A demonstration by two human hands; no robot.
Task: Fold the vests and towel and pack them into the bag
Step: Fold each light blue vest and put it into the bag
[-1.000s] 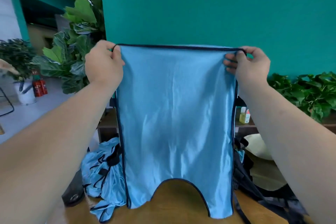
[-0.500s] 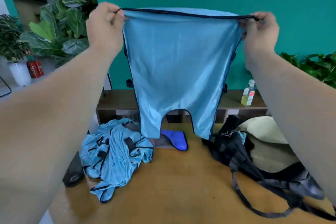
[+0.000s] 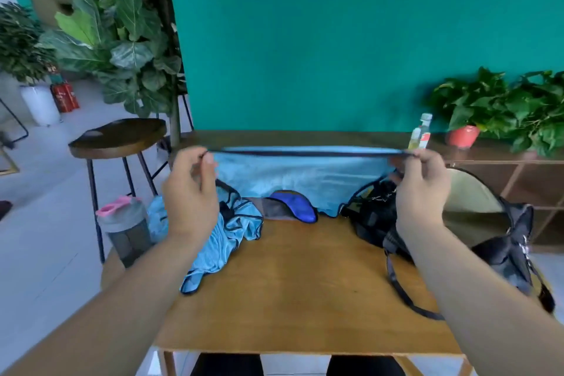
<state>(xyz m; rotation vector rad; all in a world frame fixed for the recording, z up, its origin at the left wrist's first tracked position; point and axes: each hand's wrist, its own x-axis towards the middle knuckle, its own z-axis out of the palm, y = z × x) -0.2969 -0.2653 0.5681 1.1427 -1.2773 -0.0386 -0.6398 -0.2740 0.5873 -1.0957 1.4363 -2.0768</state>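
The fingers (image 3: pixel 209 159) of my left hand (image 3: pixel 189 192) pinch one top corner of a light blue vest (image 3: pixel 299 174), thumb pressed on its dark piping. My right hand (image 3: pixel 422 189) pinches the opposite corner the same way. Between them the top edge is pulled taut and about level, over the far half of the bench (image 3: pixel 305 290). The rest of the vest hangs down behind it towards the bench top.

Closest to me, the bench's near part is bare wood. A black strap (image 3: pixel 399 290) loops across it on my right, running back to the bag (image 3: pixel 375 220). The bag lies slumped and open on the right side of the bench, partly under my right forearm, with a pale cream lining or item showing inside.

On my left a second vest (image 3: pixel 225 241), same blue with dark trim, lies crumpled, one end trailing towards me. Just beside it, at the bench's left edge, stands a grey shaker bottle (image 3: pixel 125 229) with a pink lid.

Further back, in the middle, a dark blue padded piece (image 3: pixel 294 207) rests on a grey cloth (image 3: pixel 268 207). I cannot tell what that cloth is.

Beyond the bench, a dark stool (image 3: pixel 119 137) stands to the left. A low wooden shelf (image 3: pixel 503 168) to the right carries a small bottle (image 3: pixel 421 131) and a potted plant (image 3: pixel 462 136), against a teal wall (image 3: pixel 335 40).
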